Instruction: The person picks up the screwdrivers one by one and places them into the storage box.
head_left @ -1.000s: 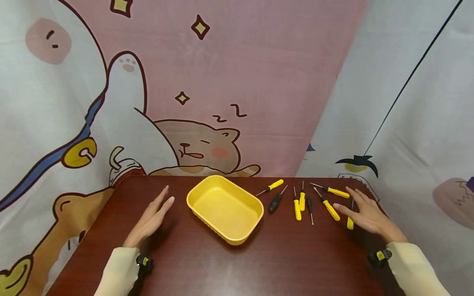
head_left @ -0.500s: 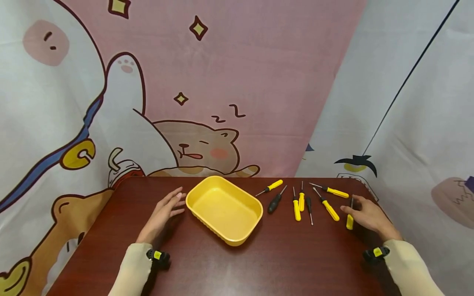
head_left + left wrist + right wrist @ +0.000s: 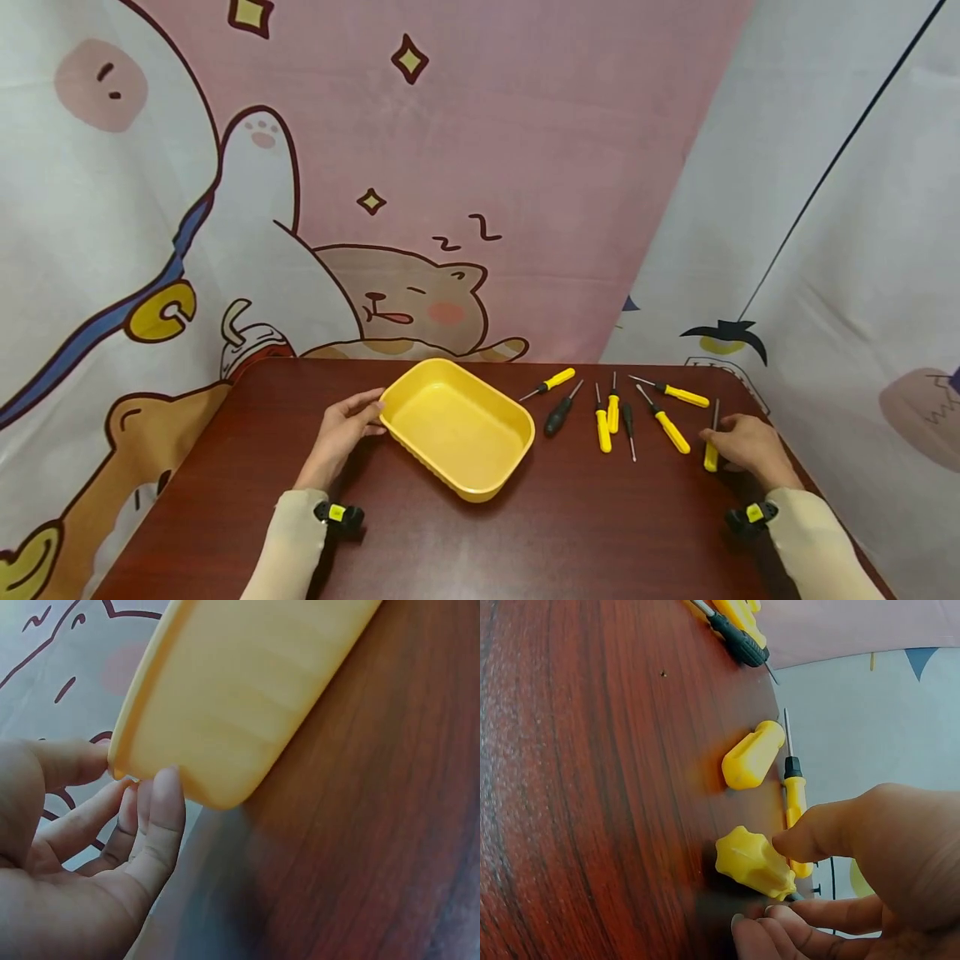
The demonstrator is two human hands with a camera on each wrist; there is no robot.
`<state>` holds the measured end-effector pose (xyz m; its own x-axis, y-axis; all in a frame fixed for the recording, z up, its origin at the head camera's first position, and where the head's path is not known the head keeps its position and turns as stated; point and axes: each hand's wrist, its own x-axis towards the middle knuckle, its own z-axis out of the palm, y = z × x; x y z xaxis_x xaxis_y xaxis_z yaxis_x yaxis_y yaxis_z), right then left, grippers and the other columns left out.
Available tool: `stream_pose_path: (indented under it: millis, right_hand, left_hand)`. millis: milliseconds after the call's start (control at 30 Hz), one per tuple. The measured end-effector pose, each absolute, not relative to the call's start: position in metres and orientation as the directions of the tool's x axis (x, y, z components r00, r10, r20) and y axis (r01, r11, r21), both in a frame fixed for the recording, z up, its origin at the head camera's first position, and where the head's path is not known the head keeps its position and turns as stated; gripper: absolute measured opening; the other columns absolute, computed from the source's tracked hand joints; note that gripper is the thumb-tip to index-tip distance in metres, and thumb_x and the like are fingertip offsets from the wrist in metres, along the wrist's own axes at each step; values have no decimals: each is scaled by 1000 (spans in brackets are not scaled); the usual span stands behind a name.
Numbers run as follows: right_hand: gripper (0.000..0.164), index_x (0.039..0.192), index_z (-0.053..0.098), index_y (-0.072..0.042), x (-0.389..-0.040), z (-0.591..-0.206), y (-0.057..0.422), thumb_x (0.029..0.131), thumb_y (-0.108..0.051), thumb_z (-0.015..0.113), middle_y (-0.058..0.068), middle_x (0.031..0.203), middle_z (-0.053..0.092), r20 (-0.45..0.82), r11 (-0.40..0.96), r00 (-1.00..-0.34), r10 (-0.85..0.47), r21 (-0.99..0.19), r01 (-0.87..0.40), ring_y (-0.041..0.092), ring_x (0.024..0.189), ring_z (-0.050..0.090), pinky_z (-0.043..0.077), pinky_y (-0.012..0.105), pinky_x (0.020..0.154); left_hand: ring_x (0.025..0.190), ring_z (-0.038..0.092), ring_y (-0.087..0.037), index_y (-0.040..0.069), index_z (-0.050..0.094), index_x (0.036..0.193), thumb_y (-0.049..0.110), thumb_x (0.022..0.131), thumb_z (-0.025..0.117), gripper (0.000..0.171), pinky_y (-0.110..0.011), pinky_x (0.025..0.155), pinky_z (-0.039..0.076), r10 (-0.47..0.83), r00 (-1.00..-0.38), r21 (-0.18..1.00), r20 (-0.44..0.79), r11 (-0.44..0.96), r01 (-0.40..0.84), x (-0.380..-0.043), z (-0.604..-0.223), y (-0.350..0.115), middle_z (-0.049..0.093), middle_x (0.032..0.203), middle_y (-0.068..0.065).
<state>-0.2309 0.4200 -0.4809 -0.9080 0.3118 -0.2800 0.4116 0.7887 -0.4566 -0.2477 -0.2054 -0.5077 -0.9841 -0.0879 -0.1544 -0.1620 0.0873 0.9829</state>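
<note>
A rectangular yellow plastic tray (image 3: pixel 457 433) with nothing inside sits on the dark red wooden table (image 3: pixel 480 554). My left hand (image 3: pixel 341 437) pinches its left corner, thumb on the rim (image 3: pixel 139 682) and fingers against the outer wall. At the right, my right hand (image 3: pixel 748 450) has thumb and fingers curled round the rightmost yellow-handled screwdriver (image 3: pixel 711 454). In the right wrist view the thumb tip overlaps that handle (image 3: pixel 750 859), with the other fingertips close along its opposite side. Parts of the shaft are hidden by the hand there.
Several more screwdrivers lie between the tray and my right hand. Nearest is a yellow one (image 3: pixel 667 425), with another yellow one (image 3: pixel 682 394) behind it. Two black-handled ones (image 3: pixel 558 415) lie among them. A cartoon-printed curtain (image 3: pixel 562 167) hangs behind the table's far edge.
My left hand has moved right and now grips the tray's corner. My right hand has come down and closer, its fingers curling round the rightmost screwdriver. The tray and tools have stayed put.
</note>
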Motion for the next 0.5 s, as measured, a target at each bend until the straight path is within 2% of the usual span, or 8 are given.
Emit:
stream_pose_path:
  millis: [333, 500]
  right_hand:
    - [68, 132, 43, 21, -231, -484, 417, 91, -24, 74, 32, 102, 58, -276, 767, -904, 326, -482, 424, 25, 73, 66, 64, 33, 62]
    - [63, 129, 47, 21, -230, -483, 419, 92, -23, 73, 33, 103, 60, -271, 775, -901, 339, -462, 431, 29, 76, 65, 63, 35, 62]
  left_hand:
    - [83, 70, -17, 5, 65, 136, 16, 100, 68, 38, -30, 78, 65, -119, -981, 987, -153, 37, -158, -242, -501, -202, 64, 130, -24]
    - [82, 70, -17, 3, 65, 136, 13, 100, 68, 38, -29, 77, 65, -109, -980, 985, -169, 13, -171, -244, -498, -200, 64, 129, -25]
